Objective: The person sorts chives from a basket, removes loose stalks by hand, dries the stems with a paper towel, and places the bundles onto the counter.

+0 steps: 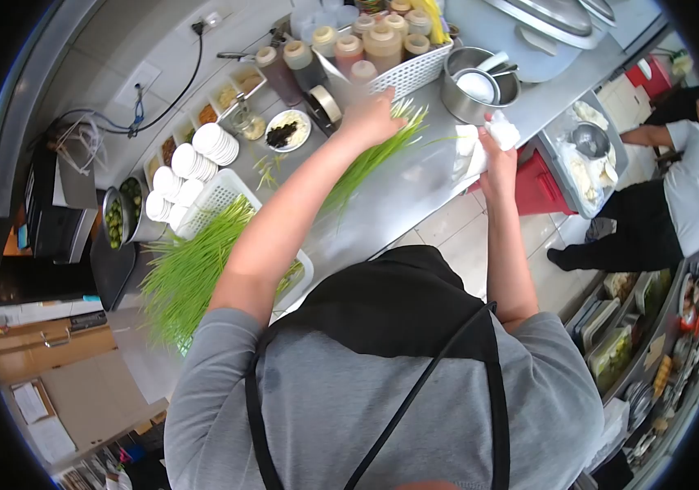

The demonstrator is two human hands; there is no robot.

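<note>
On the steel counter lies a bundle of thin green chives [363, 170] with pale ends. My left hand [372, 120] reaches over its far end, index finger and thumb on either side of the stalks. The fingers look closed on the bundle, though part of the grip is hidden. At the counter's front edge my right hand [496, 159] is closed around a crumpled white cloth or paper [500, 131]. A folded white piece [467, 151] hangs beside it. More chives [194, 269] fill a white basket [304, 269] under my left forearm.
Sauce bottles [384, 47] crowd a white perforated basket [415, 79] at the back. Nearby stand metal pots [456, 94], a small bowl [288, 131] and stacked white dishes [215, 143]. To the right are a grey bin [560, 151] and another person [688, 180].
</note>
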